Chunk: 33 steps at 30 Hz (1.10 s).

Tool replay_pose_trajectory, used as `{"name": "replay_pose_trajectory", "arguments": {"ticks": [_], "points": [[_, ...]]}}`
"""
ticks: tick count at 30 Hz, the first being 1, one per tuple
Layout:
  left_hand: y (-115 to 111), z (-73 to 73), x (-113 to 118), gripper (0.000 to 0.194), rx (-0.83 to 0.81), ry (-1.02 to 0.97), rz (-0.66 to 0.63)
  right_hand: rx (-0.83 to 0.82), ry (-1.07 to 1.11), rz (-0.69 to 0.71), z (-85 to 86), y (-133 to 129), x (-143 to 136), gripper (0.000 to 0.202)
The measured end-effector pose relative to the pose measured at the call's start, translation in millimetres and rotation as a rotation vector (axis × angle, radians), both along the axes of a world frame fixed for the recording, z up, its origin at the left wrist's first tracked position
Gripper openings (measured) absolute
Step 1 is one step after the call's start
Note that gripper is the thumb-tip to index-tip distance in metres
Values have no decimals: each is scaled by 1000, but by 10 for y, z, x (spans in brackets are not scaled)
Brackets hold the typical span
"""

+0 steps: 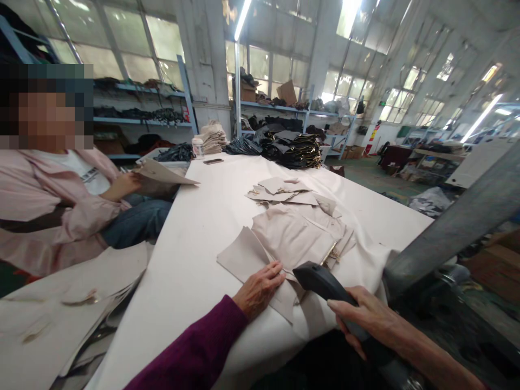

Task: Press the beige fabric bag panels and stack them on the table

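My left hand (pixel 262 288) lies flat on beige leather-like pieces, its fingers stretched out and pressing near their lower edge. My right hand (pixel 361 319) is wrapped round a black hand tool (pixel 323 279) with a long angled head; its exact kind is not clear. The tool's tip is over the lower right edge of the beige piece (pixel 294 235), which has a gold zip (pixel 333 252) on its right side. A flat beige panel (pixel 242 253) sticks out at the left, above my left hand. Whether the tool touches the material, I cannot tell.
More beige pieces with zips (pixel 282 189) lie farther up the white table (pixel 195 227). Behind are stacked black pieces (pixel 290 146), a phone (pixel 213 161) and a beige stack (pixel 213 138). A seated person (pixel 77 184) holds a panel at left. A grey metal beam (pixel 459 216) slants at right.
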State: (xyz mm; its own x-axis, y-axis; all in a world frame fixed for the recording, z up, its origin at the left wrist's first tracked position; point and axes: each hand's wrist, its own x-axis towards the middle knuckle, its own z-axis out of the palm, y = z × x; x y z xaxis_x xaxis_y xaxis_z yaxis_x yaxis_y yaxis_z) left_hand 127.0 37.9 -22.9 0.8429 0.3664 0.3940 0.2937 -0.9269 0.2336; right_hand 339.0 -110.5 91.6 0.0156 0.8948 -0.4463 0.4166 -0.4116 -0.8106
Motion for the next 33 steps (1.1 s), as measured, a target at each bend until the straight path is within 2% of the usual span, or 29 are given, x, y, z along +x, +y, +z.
{"name": "replay_pose_trajectory", "arguments": {"ticks": [6,11,17,20,23,26,29,33], "points": [[31,29,6,36,-168,-146,-10,-82,-56,27,-9,114,-154,31],[77,31,6,36,-280,-237,-31,-83,-117,93,13,261,-248,37],[94,-3,15,33,-260,-265,-10,-133,-102,38,78,58,-276,28],[88,5,21,33,-256,-254,-14,-106,-96,35,32,42,-236,31],[76,33,14,34,-266,-223,-35,-57,-89,18,-35,153,-166,40],[72,59,-3,37,-272,-197,-45,5,-60,-51,-46,216,-53,43],[75,78,-16,35,-257,-195,-60,42,-31,-143,7,106,93,43],[76,77,-13,38,-214,-177,-47,77,-32,-138,41,-192,261,47]]}}
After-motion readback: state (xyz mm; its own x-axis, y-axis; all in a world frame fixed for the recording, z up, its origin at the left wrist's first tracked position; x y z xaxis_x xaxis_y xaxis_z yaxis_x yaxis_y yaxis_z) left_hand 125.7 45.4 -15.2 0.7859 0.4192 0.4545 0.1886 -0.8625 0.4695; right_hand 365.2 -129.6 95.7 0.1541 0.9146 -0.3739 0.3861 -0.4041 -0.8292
